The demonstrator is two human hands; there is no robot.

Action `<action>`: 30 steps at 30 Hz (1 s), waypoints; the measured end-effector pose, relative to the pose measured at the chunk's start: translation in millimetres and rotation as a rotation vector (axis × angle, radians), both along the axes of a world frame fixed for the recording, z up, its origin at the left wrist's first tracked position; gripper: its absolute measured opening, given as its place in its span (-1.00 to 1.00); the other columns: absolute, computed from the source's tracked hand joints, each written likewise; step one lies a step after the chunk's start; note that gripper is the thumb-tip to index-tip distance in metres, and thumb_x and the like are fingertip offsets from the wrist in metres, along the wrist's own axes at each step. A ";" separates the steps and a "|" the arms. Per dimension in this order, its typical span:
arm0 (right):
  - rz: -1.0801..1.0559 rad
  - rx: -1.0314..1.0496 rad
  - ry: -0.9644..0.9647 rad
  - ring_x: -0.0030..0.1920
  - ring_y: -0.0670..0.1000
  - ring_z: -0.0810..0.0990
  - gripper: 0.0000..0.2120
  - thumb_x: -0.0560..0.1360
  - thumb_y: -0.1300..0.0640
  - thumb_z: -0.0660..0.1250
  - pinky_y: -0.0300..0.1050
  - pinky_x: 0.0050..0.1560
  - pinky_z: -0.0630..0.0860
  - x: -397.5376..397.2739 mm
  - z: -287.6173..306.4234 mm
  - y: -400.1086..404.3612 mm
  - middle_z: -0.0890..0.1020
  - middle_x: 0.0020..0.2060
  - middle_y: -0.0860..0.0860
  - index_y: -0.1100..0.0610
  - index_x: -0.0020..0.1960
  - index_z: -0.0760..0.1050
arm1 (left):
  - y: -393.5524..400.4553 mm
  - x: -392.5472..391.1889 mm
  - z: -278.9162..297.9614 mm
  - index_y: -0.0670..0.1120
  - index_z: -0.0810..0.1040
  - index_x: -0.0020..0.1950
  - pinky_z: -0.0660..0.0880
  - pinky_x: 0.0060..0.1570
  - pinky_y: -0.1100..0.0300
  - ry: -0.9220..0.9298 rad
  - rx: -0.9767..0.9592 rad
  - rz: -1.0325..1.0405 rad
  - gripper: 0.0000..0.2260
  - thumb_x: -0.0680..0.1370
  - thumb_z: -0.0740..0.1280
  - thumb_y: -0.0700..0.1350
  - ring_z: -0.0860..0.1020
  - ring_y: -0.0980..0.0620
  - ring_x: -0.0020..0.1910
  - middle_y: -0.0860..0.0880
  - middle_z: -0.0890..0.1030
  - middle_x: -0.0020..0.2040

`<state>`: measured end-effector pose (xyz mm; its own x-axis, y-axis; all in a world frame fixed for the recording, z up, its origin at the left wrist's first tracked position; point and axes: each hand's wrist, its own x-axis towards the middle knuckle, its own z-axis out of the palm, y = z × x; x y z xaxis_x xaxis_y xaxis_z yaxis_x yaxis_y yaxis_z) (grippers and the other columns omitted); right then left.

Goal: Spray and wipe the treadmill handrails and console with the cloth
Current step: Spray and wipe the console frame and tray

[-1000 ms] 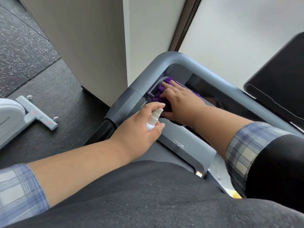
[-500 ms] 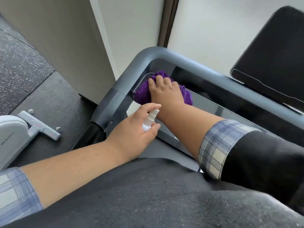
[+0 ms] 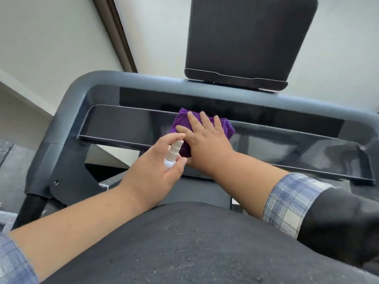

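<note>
The right hand (image 3: 205,138) lies flat, fingers straight, pressing the purple cloth (image 3: 206,128) on the console (image 3: 123,126), near its middle. The cloth looks soft and light; a flat palm seems best. The left hand (image 3: 151,171) grips a small spray bottle (image 3: 173,154), probably light and smooth.

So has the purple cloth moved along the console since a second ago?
Yes. The purple cloth, under the right hand, has slid from the console's left corner, by the handrail bend, rightward to about its middle, below the screen.
</note>
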<state>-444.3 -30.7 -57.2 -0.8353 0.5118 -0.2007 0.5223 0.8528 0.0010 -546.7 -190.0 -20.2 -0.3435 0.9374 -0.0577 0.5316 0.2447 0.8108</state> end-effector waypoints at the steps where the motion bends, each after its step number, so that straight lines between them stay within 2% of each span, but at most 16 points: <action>1: -0.021 0.002 0.002 0.58 0.27 -0.03 -0.13 0.38 -0.41 0.29 0.38 0.51 -0.07 20.2 0.9 7.7 0.01 0.62 0.10 -0.15 0.57 0.09 | 7.5 11.0 0.5 0.40 0.27 0.34 0.47 -0.06 0.18 0.002 0.003 -0.015 -0.60 0.51 0.22 0.20 0.57 0.18 -0.11 0.30 0.56 -0.05; 5: -0.116 -0.004 -0.002 0.58 0.21 0.04 -0.09 0.29 -0.47 0.26 0.31 0.52 -0.04 111.5 5.1 44.5 0.09 0.61 0.06 -0.17 0.55 0.14 | 31.4 54.9 1.1 0.49 0.24 0.29 0.39 -0.16 0.29 0.013 0.004 -0.078 -0.60 0.54 0.27 0.15 0.57 0.16 -0.21 0.20 0.57 -0.06; 8: -0.158 0.008 -0.012 0.58 0.21 0.06 -0.08 0.28 -0.51 0.19 0.32 0.52 -0.04 159.6 7.1 62.9 0.12 0.60 0.06 -0.16 0.54 0.16 | 41.5 80.4 5.5 0.52 0.23 0.28 0.40 -0.17 0.25 0.017 -0.011 -0.088 -0.58 0.54 0.28 0.12 0.56 0.13 -0.25 0.21 0.56 -0.05; 12: -0.204 -0.006 0.030 0.57 0.26 0.04 -0.06 0.29 -0.59 -0.01 0.38 0.49 -0.14 152.0 3.7 57.6 0.11 0.60 0.11 -0.12 0.55 0.17 | 47.9 107.0 8.2 0.49 0.24 0.29 0.41 -0.17 0.21 0.013 -0.019 -0.082 -0.62 0.53 0.24 0.18 0.56 0.10 -0.26 0.25 0.56 -0.06; 15: -0.221 -0.002 0.041 0.58 0.29 -0.09 -0.07 0.34 -0.51 -0.19 0.40 0.46 -0.26 125.2 -3.6 48.1 -0.04 0.62 0.13 -0.09 0.61 0.02 | 46.6 128.9 5.2 0.46 0.27 0.30 0.46 -0.10 0.19 0.025 -0.020 -0.072 -0.61 0.53 0.26 0.14 0.57 0.09 -0.16 0.26 0.57 -0.04; 18: -0.099 0.003 0.031 0.58 0.29 -0.14 -0.16 0.46 -0.43 -0.07 0.40 0.45 -0.26 112.5 -8.8 51.6 -0.09 0.62 0.13 -0.05 0.62 -0.04 | 43.7 149.8 -2.9 0.46 0.29 0.29 0.49 -0.07 0.12 0.040 -0.047 -0.069 -0.61 0.51 0.26 0.15 0.57 0.09 -0.11 0.20 0.59 -0.05; 23: -0.013 -0.005 0.107 0.58 0.21 0.01 -0.28 0.51 -0.36 0.06 0.30 0.51 -0.12 157.0 -6.3 73.4 0.06 0.61 0.07 -0.07 0.59 0.12 | 58.1 177.2 -6.6 0.45 0.30 0.31 0.53 0.00 -0.01 0.025 -0.072 -0.098 -0.60 0.51 0.27 0.16 0.57 0.08 -0.10 0.18 0.59 -0.06; 27: -0.161 -0.002 0.103 0.58 0.16 0.08 -0.28 0.45 -0.38 0.14 0.27 0.54 -0.08 232.7 -2.8 98.3 0.13 0.61 0.00 -0.16 0.56 0.18 | 82.0 202.1 2.8 0.55 0.25 0.27 0.46 -0.06 0.20 0.081 -0.069 -0.188 -0.61 0.49 0.22 0.22 0.55 0.23 -0.07 0.30 0.56 -0.01; 30: -0.297 0.011 0.065 0.58 0.13 0.09 -0.25 0.37 -0.38 0.09 0.30 0.53 -0.11 293.0 -1.1 116.2 0.14 0.60 -0.04 -0.22 0.54 0.20 | 95.3 217.8 8.4 0.57 0.22 0.28 0.42 0.00 0.38 0.139 -0.063 -0.252 -0.60 0.48 0.20 0.26 0.54 0.24 0.03 0.31 0.55 0.05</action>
<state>-151.3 85.5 -58.3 -0.6596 0.7376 -0.1446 0.7481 0.6628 -0.0321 -328.9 -94.7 -11.8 -0.1089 0.9902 -0.0869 0.6873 0.1382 0.7131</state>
